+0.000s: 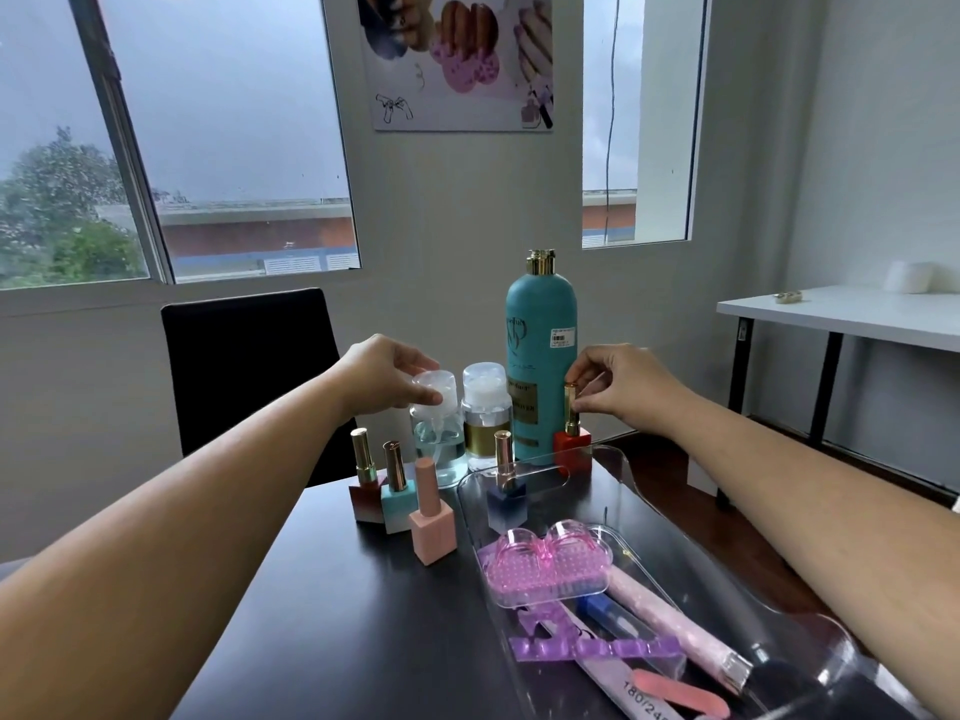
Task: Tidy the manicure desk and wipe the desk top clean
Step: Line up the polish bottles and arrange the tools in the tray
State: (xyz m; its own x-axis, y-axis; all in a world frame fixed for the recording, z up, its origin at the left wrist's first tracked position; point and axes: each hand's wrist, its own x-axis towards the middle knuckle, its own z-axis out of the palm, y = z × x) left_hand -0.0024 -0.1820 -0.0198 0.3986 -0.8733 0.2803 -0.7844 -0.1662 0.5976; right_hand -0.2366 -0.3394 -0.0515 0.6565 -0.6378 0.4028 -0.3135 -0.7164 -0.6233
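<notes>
Head view, clear tray (644,517) holding navy polish bottle (506,498), pink brush (548,566)

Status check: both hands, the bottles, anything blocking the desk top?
Left hand gripping clear pump bottle cap. Right hand pinching red polish bottle cap. Desk top not wiped; three polish bottles and clear tray in the way.

Little lettering is showing on my desk.
I am reading "180/24" on the white nail file (631,691) lying in the clear tray (675,532) (the number is running off the edge), while the gold script and white barcode sticker (563,336) on the teal bottle (540,314) are staying too blurred to read.
</notes>
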